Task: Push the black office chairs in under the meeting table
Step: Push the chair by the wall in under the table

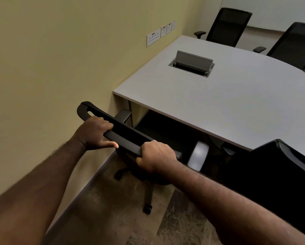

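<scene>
A black office chair [125, 135] stands at the near left corner of the grey meeting table [236, 106], its seat partly under the tabletop. My left hand [95, 133] grips the top rail of its backrest on the left. My right hand [157, 156] grips the same rail further right. A second black chair [271, 174] stands close on the right, its back towards me. Two more black chairs [227, 27] [294, 43] sit on the far side of the table.
The yellow wall [51, 68] runs close along the left, with wall sockets [153, 39]. An open cable box [192, 63] is set in the tabletop. The chair's wheeled base [148, 207] rests on brown carpet. The table leg [130, 110] stands near the wall.
</scene>
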